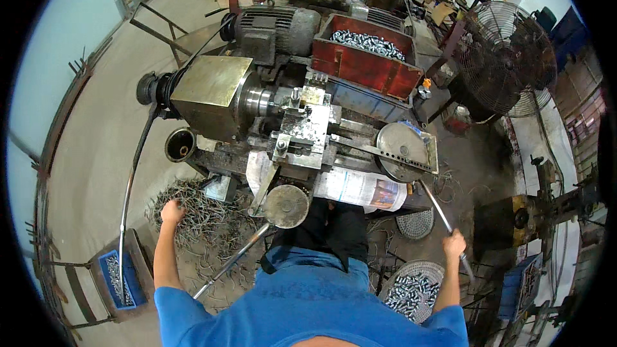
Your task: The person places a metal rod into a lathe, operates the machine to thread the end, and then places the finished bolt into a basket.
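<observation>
Right hand [454, 244] is gripping metal lever [437, 207] right of lathe [308, 127], lower end looking blurry. Left hand [172, 211] is showing against shavings [200, 218], fingers unclear, can't tell grip. Newspaper [350, 186] is showing unreadable print.

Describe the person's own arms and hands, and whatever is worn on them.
Short, loose sleeves of a plain blue fabric shirt cover the upper arms. Below them, both forearms are bare. The left hand and right hand are gloveless. No watch shows; rings are too small to tell.
</observation>
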A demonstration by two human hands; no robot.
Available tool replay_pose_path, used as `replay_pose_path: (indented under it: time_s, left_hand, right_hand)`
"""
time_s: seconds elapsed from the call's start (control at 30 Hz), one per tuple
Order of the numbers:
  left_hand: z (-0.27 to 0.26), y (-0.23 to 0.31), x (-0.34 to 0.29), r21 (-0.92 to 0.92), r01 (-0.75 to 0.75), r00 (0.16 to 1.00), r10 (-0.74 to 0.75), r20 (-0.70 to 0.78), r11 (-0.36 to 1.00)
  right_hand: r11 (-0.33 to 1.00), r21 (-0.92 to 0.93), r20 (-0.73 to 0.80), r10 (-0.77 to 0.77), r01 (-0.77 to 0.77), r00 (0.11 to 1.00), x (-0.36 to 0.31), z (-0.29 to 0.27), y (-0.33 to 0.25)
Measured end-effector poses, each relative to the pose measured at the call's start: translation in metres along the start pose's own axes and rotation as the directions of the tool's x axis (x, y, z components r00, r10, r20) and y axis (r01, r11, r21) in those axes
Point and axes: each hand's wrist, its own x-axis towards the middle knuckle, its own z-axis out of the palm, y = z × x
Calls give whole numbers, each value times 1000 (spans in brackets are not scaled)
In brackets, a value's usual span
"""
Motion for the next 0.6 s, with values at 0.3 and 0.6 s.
replay_pose_path:
  time_s: [0.3, 0.6]
  left_hand:
    - [55, -33, -8, 2, 20, 996, -20, 88, 1000]
    - [9, 44, -19, -26, -81, 997, 82, 12, 996]
  right_hand:
    - [902, 407, 58, 135, -147, 989, -167, -47, -114]
    - [872, 459, 132, 127, -174, 983, -176, -39, -118]
